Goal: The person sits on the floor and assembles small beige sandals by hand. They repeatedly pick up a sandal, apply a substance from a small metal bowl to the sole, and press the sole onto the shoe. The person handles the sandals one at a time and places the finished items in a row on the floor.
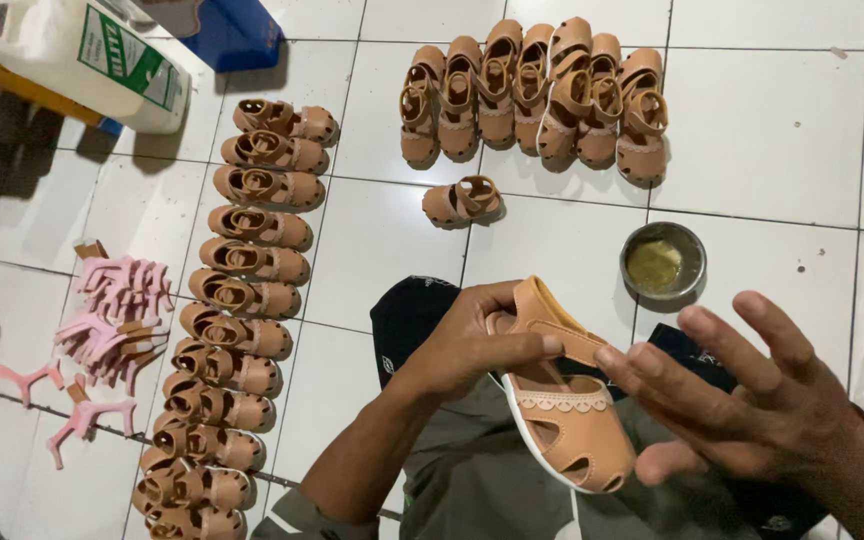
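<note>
Shoemaking workshop, sandal rows (242, 300), glue bowl (663, 260)

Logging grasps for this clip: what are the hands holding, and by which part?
The left hand grips a small tan plastic sandal at its heel end, thumb on the ankle strap. The right hand is open, fingertips touching the strap's tip.

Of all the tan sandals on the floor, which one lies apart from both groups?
The single tan sandal lying alone on the white tiles, just below the top cluster of sandals. The others sit packed in that cluster or in the long column at left.
</note>
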A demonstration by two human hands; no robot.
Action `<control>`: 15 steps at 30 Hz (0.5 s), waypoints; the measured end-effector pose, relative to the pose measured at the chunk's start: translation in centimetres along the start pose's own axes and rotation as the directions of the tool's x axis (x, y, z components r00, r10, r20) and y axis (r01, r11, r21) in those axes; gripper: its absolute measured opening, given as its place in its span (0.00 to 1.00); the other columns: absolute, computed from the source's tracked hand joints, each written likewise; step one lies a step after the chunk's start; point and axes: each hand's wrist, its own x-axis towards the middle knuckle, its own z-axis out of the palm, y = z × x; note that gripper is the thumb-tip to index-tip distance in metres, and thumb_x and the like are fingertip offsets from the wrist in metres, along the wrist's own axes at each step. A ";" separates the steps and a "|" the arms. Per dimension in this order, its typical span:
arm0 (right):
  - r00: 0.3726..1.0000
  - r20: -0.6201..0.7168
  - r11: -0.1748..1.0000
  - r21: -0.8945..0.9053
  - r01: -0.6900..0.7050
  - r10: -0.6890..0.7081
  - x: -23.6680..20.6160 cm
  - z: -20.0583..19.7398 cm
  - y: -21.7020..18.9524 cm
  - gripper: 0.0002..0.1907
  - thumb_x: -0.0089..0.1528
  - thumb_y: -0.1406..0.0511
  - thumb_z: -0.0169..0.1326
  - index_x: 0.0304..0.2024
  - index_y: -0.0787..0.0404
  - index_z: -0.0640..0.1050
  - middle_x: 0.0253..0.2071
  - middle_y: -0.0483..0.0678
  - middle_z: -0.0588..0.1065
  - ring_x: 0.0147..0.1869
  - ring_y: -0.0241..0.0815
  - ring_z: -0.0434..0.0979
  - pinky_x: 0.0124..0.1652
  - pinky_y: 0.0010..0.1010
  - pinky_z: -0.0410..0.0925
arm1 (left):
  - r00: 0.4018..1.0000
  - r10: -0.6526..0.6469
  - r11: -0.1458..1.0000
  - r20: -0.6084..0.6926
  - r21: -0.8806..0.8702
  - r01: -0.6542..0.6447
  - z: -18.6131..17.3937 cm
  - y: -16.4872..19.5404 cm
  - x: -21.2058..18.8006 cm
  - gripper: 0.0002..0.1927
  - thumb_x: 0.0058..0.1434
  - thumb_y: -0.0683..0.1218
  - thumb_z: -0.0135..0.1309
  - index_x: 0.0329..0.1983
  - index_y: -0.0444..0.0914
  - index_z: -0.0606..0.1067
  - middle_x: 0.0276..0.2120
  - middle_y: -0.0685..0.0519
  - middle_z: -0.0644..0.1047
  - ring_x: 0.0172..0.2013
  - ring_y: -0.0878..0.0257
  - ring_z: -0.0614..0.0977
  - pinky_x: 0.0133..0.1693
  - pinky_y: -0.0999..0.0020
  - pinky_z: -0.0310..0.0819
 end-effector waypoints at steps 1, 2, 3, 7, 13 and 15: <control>0.999 0.035 0.999 -0.004 0.032 -0.032 0.1 -0.3 0.2 0.39 0.65 0.34 0.30 0.61 0.46 0.79 0.70 0.45 0.61 0.75 0.48 0.53 0.73 0.53 0.50 | 1.000 -0.007 1.000 0.004 0.007 0.007 0.2 0.3 -0.1 0.23 0.61 0.46 0.61 0.54 0.27 0.75 0.45 0.42 0.81 0.44 0.57 0.85 0.48 0.62 0.83; 0.996 0.070 0.998 -0.008 0.062 -0.061 0.2 -0.7 0.4 0.40 0.64 0.35 0.31 0.62 0.47 0.78 0.69 0.44 0.61 0.75 0.47 0.53 0.73 0.52 0.50 | 1.000 -0.024 1.000 0.005 -0.003 0.024 0.3 0.5 -0.2 0.23 0.61 0.47 0.61 0.53 0.26 0.75 0.44 0.41 0.82 0.43 0.57 0.85 0.47 0.61 0.84; 0.995 0.059 0.997 0.004 0.080 -0.080 0.4 -0.8 0.5 0.38 0.65 0.35 0.32 0.63 0.47 0.76 0.69 0.44 0.61 0.75 0.46 0.53 0.73 0.51 0.49 | 0.999 -0.039 0.999 0.008 -0.010 0.039 0.4 0.7 -0.3 0.23 0.61 0.47 0.62 0.52 0.26 0.75 0.43 0.41 0.82 0.43 0.56 0.86 0.46 0.60 0.85; 0.987 0.068 0.990 0.009 0.143 -0.143 0.9 -1.2 0.5 0.36 0.65 0.37 0.35 0.65 0.46 0.72 0.69 0.40 0.60 0.75 0.41 0.54 0.73 0.49 0.49 | 0.999 -0.022 1.000 0.044 0.018 0.022 0.7 1.2 -0.6 0.23 0.62 0.48 0.63 0.52 0.25 0.75 0.45 0.40 0.82 0.45 0.57 0.86 0.49 0.62 0.84; 0.981 0.059 0.982 -0.016 0.187 -0.185 0.0 -0.9 0.4 0.34 0.66 0.37 0.35 0.66 0.42 0.73 0.69 0.39 0.60 0.75 0.38 0.53 0.73 0.47 0.51 | 0.998 -0.040 0.999 0.043 0.035 0.038 0.1 0.0 -0.4 0.23 0.61 0.48 0.62 0.50 0.25 0.76 0.41 0.37 0.82 0.41 0.54 0.86 0.45 0.60 0.86; 0.989 0.038 0.989 -0.035 0.146 -0.144 -0.1 -0.9 0.2 0.35 0.67 0.36 0.33 0.64 0.43 0.75 0.71 0.42 0.59 0.76 0.41 0.52 0.73 0.48 0.51 | 0.998 -0.018 1.000 0.055 -0.019 0.019 -0.3 -0.6 -0.4 0.24 0.60 0.48 0.62 0.51 0.25 0.75 0.44 0.37 0.82 0.43 0.55 0.86 0.46 0.60 0.85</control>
